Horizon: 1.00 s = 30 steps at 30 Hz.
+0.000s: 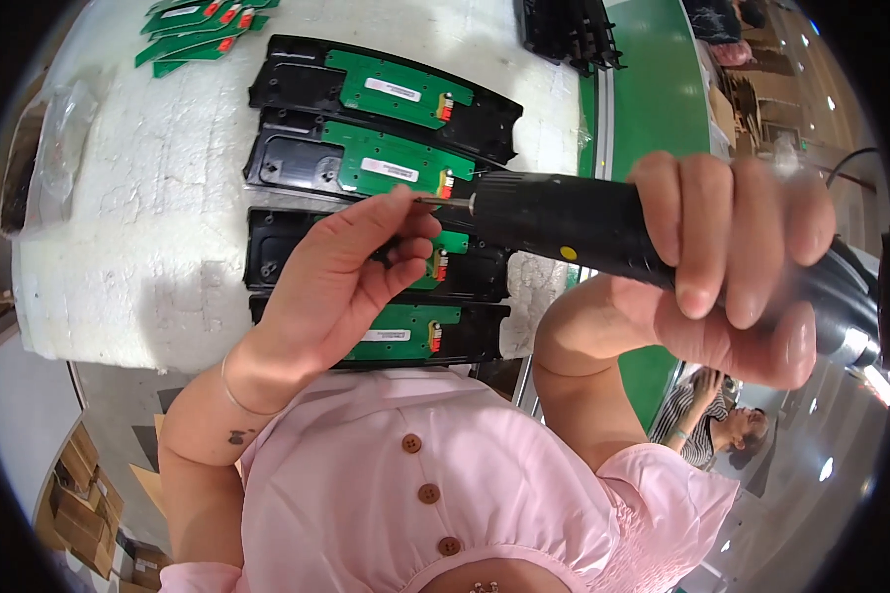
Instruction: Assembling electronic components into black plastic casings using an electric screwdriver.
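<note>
My right hand (737,247) is wrapped round a black electric screwdriver (554,222), held nearly level with its bit (449,202) pointing left. At the bit's tip, the thumb and forefinger of my left hand (326,262) are pinched together. Whatever they grip there is too small to make out. Beneath both hands, several curved black plastic panels (292,84) lie in a column. Each carries a green circuit board (351,74) with a white label and a red-and-yellow part near its right end. My left hand partly covers the third panel.
White foam (158,208) bears the panels. More green boards (193,35) are piled at the far left, and black plastic parts (569,35) at the far right. A clear plastic bag (59,158) lies at the left edge. Another person (702,420) is beyond the green surface (663,109).
</note>
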{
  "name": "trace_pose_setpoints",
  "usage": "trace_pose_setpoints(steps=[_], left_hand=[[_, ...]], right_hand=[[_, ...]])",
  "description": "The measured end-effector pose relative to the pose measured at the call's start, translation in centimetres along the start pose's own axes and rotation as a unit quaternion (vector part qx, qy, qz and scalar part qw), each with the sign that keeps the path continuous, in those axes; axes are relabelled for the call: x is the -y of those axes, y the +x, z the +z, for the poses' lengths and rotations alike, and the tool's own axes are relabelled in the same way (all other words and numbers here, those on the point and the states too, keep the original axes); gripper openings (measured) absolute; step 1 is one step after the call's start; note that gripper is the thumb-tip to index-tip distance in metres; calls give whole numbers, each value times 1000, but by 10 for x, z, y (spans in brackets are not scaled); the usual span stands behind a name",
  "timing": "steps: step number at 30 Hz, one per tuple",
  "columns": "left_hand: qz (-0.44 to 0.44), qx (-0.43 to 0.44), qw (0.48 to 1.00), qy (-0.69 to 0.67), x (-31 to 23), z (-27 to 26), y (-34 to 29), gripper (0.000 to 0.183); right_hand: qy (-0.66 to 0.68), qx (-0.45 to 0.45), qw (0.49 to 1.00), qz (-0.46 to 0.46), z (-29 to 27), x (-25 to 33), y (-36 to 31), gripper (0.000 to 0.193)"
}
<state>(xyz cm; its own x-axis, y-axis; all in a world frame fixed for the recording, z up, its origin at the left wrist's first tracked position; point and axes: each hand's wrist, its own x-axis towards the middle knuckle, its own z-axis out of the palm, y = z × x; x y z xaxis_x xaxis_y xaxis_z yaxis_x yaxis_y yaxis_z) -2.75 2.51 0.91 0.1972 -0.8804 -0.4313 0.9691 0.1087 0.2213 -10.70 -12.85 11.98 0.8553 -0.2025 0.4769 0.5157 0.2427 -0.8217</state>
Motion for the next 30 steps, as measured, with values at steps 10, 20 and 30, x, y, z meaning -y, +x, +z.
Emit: trace_pose_setpoints(steps=[10, 20, 30], left_hand=[[28, -2, 998, -62, -24, -43, -59, 13], [400, -407, 799, 188, -176, -155, -199, 13], [343, -534, 743, 212, -190, -182, -214, 13]], right_hand=[[84, -122, 988, -32, 27, -2, -8, 54], [67, -146, 987, 8, 17, 0, -9, 58], [84, -139, 987, 15, 22, -7, -8, 59]])
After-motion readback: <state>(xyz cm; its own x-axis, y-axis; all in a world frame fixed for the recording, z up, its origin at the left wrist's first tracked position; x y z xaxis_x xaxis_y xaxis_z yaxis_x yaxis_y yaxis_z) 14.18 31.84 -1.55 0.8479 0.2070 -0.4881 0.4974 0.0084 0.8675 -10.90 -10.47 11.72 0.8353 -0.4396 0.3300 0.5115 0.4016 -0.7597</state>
